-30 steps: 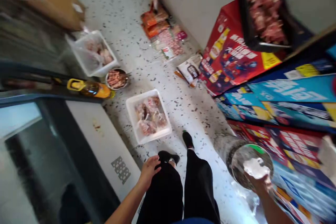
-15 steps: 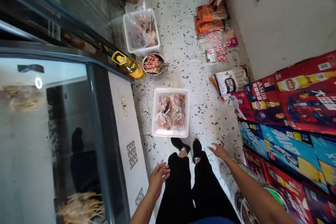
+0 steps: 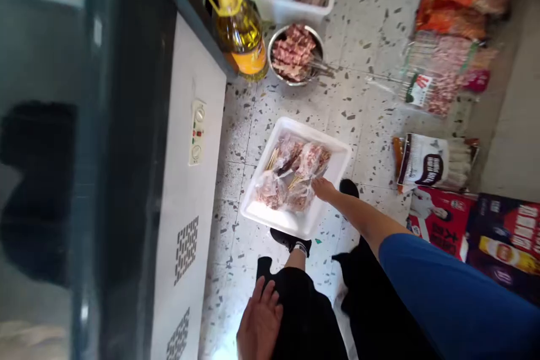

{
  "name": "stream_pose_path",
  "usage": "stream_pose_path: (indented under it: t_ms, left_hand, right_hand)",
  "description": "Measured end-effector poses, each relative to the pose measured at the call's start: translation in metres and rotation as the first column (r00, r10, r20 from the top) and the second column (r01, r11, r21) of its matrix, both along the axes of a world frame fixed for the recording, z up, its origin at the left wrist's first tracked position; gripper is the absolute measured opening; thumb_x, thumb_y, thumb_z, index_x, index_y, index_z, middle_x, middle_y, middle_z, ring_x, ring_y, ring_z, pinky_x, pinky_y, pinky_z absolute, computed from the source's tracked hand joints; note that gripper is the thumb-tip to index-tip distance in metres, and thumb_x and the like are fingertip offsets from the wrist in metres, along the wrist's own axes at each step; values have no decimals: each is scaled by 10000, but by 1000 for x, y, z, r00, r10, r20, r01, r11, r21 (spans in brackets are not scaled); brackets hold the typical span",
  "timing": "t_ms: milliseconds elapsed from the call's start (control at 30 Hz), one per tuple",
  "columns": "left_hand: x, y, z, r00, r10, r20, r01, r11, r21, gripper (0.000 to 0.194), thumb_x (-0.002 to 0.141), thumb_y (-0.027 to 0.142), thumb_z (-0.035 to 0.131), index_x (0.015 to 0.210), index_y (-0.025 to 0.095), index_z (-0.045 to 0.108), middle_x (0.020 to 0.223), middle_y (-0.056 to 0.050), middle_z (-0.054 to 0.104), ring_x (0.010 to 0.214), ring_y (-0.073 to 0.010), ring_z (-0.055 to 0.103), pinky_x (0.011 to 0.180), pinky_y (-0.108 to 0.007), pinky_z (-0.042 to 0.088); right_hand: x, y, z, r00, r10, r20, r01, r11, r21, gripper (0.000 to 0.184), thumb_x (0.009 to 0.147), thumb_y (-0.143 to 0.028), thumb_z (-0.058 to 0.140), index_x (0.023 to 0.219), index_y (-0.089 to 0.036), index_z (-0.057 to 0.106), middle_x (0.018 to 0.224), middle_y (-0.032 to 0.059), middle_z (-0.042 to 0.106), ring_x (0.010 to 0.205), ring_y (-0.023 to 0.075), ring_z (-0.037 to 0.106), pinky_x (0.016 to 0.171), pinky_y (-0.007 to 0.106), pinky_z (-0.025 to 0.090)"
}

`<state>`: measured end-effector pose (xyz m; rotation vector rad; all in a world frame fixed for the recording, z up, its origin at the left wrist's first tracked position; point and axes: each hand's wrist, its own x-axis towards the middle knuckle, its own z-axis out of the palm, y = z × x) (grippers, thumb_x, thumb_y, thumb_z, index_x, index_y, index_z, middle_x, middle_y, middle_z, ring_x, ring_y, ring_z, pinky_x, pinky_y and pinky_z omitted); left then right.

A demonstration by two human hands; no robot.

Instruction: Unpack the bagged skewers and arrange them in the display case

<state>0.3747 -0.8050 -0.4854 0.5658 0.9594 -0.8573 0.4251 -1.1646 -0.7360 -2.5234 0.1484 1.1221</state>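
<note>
A white tray (image 3: 270, 215) on the speckled floor holds several clear bags of skewered raw meat (image 3: 295, 171). My right hand (image 3: 324, 188) reaches down into the tray and closes on one of the meat bags at its right side. My left hand (image 3: 260, 323) lies flat on my left thigh, fingers stretched out, holding nothing. My feet in black shoes stand just behind the tray.
A yellow oil bottle (image 3: 238, 28) and a metal bowl of meat skewers (image 3: 295, 55) stand beyond the tray, with another white tub (image 3: 282, 8) behind. A glass-fronted freezer (image 3: 126, 169) runs along the left. Packets (image 3: 439, 67) and printed cartons (image 3: 485, 230) line the right.
I have bent lower over the floor. My right hand moved from hovering above my knee down into the tray onto a meat bag. My left hand settled on my thigh.
</note>
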Motion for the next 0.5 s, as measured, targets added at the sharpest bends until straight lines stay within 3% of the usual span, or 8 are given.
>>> stream_pose_path:
  t_ms: [100, 167, 367, 500]
  left_hand:
    - [-12, -23, -28, 981, 189, 34, -184, 975, -127, 421, 993, 276, 388, 1350, 249, 609, 1327, -89, 666, 1121, -203, 666, 949, -338, 545]
    - [-18, -37, -37, 967, 248, -53, -253, 955, -156, 417, 986, 292, 406, 1345, 249, 614, 1324, -83, 669, 1128, -202, 658, 971, -344, 528]
    - [-35, -51, -38, 923, 307, -233, -334, 939, -86, 365, 924, 340, 537, 1251, 272, 684, 1270, -64, 700, 1057, -202, 664, 940, -342, 521]
    - [-39, -58, -40, 918, 309, -249, -318, 948, 1, 347, 873, 347, 615, 1200, 276, 708, 1210, -67, 716, 1021, -214, 659, 902, -347, 526]
  right_hand:
    - [7, 1, -57, 997, 81, 4, -81, 997, -6, 380, 902, -73, 493, 1258, -112, 621, 1411, 171, 559, 1357, 262, 458, 1112, 348, 350]
    - [3, 2, -80, 995, 104, 8, -104, 994, -22, 355, 922, -77, 452, 1232, -91, 625, 1349, 197, 588, 1315, 286, 478, 1095, 373, 356]
    - [-6, -1, -103, 999, 41, -30, -44, 993, -111, 323, 913, -48, 411, 1125, -22, 652, 1183, 265, 630, 1148, 331, 545, 995, 445, 397]
    - [13, -11, -112, 998, 4, -69, -8, 999, -47, 165, 807, -4, 560, 809, -83, 704, 912, 195, 697, 1119, 306, 558, 1054, 456, 347]
